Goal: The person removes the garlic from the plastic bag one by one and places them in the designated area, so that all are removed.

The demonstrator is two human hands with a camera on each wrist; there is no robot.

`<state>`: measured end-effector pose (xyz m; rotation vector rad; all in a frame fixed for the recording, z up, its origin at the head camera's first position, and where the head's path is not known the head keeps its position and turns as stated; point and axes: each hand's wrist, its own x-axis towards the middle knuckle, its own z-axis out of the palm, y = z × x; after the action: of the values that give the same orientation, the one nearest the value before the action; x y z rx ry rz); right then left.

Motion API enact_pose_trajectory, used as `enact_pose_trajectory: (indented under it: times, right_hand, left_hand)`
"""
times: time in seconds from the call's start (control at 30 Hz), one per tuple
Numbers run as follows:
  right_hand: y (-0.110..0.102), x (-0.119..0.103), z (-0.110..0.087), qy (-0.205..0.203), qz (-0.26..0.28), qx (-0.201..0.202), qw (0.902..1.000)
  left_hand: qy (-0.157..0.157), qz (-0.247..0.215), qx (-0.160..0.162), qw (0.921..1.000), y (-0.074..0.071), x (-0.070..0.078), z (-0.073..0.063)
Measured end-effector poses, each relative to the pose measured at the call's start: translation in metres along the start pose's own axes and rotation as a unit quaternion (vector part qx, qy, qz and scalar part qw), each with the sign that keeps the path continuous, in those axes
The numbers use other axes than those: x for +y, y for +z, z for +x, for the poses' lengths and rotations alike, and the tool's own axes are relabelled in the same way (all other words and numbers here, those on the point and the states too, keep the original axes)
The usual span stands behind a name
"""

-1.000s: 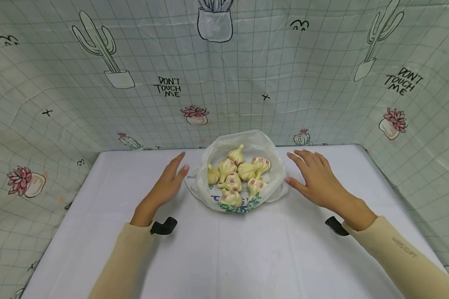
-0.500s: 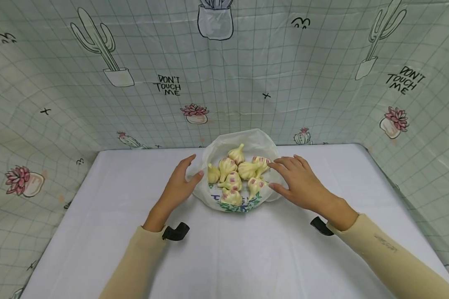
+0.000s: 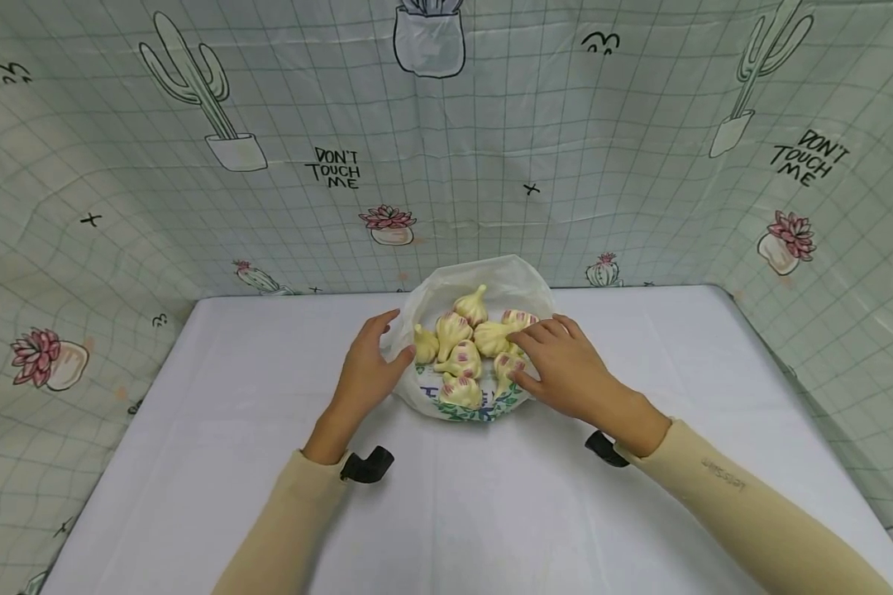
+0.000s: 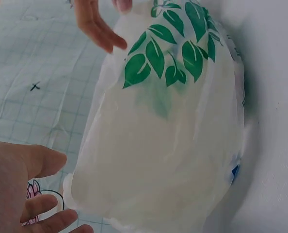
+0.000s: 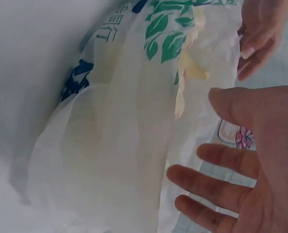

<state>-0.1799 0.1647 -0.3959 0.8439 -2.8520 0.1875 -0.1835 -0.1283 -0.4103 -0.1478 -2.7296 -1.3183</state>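
Observation:
A white plastic bag (image 3: 506, 277) with green leaf print stands with its mouth spread wide, and several pale garlic bulbs (image 3: 461, 360) with purplish marks lie inside. At the bag's left rim is my left hand (image 3: 365, 372), thumb and fingers parted; the left wrist view shows it beside the bag wall (image 4: 144, 155), pinching nothing. My right hand (image 3: 569, 368) reaches over the right rim, its fingertips above the bulbs on that side and partly covering them. In the right wrist view its fingers (image 5: 212, 187) are spread along the bag's opening, with no bulb between them.
The bag stands near the back edge of a table (image 3: 476, 512) covered in white cloth. Behind it and along both sides hangs a grid-patterned curtain (image 3: 461, 149) with cactus drawings. A black wrist mount (image 3: 368, 465) sits under each sleeve cuff.
Both hands have moved inward to the bag: the left rightward to the left rim, the right leftward from beside the bag to over the bulbs. The bulbs have stayed in place.

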Motion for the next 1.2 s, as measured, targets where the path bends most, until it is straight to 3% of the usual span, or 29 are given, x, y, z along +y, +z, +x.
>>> enact_pose_trajectory:
  times: [0.5, 1.2]
  right_hand:
    - [0.007, -0.018, 0.011, 0.026, -0.056, 0.016, 0.9979]
    - [0.011, -0.028, 0.014, 0.07, -0.086, -0.02, 0.9936]
  left_hand:
    - [-0.009, 0.005, 0.032, 0.9994, 0.009, 0.008, 0.0]
    - [0.013, 0.01, 0.089, 0.9959, 0.021, 0.009, 0.001]
